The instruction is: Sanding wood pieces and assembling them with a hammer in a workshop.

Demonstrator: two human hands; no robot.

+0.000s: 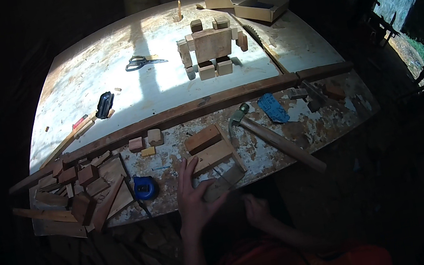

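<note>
My left hand [194, 197] is at the near edge of the workbench. Its first fingers stretch up against a wooden board [210, 159], while the thumb and another finger close around a greyish wooden block [214, 190]. To its right, below the edge, my right hand [257, 209] is curled into a fist; shadow hides what it grips, if anything. A reddish-brown wood block [204, 140] lies on the board, and a thin strip [231, 149] runs along its right side. Right of these lies a hammer [282, 141] with a wooden handle.
A blue tape measure [146, 188] and a heap of wood offcuts [82, 192] lie left. Beyond a long wooden rail [180, 111] stand a block figure [212, 44], scissors [138, 62], a black tool [104, 105], an upright saw blade [251, 34] and a cardboard box [258, 9].
</note>
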